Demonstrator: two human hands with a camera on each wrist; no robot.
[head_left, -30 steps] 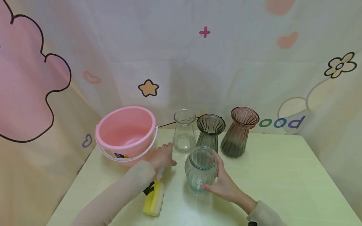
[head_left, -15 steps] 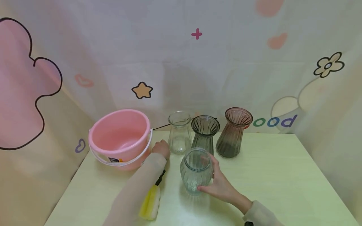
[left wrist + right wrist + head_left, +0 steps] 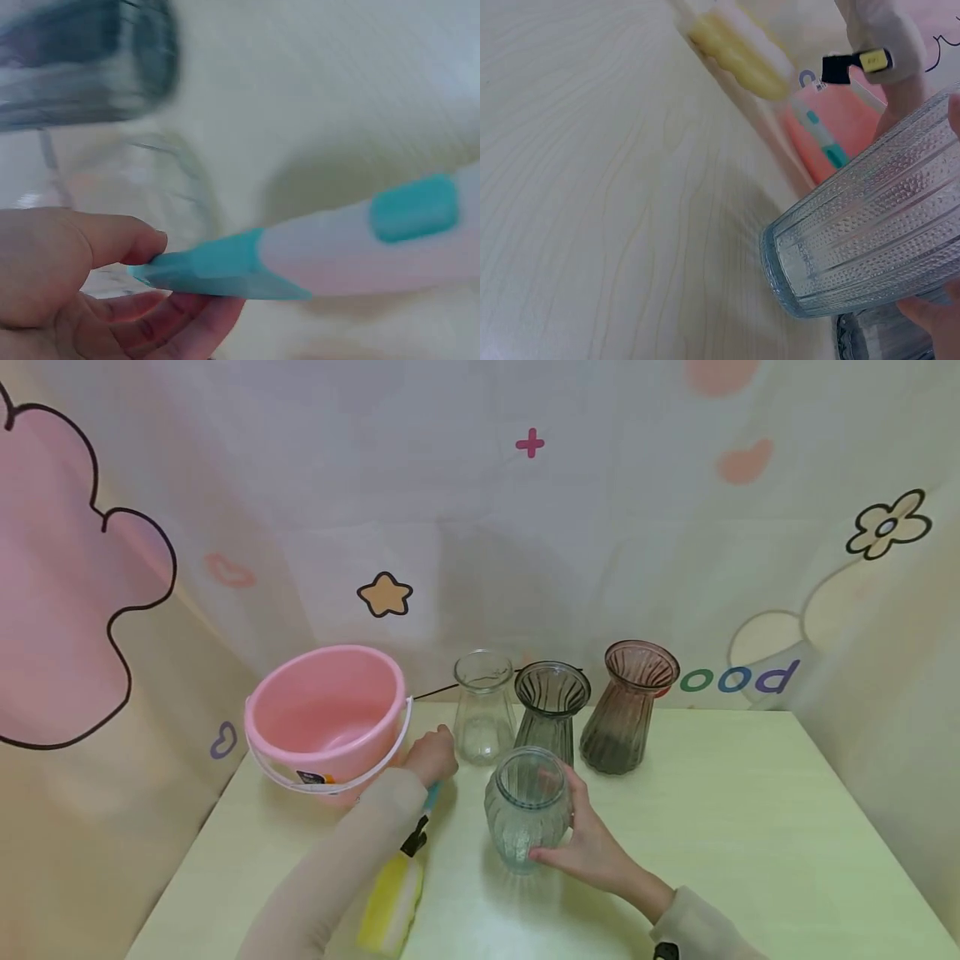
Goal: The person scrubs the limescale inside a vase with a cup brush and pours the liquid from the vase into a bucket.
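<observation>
My left hand pinches the teal end of a sponge brush handle between thumb and fingers. The brush's yellow-and-white sponge head points toward the front edge, partly behind the left sleeve. In the right wrist view the sponge brush is blurred, its head close over the table. My right hand grips a pale blue-green ribbed glass vase, fingers round its right side and thumb on its front. The vase's mouth faces up, tilted toward me.
A pink bucket with a white handle stands at the back left. Behind the held vase are a clear vase, a grey ribbed vase and a reddish-brown vase. A printed curtain hangs behind the table.
My left hand has moved back along the brush handle and taken hold of its end. The sponge head has shifted slightly toward the front left. The right hand still holds the vase.
</observation>
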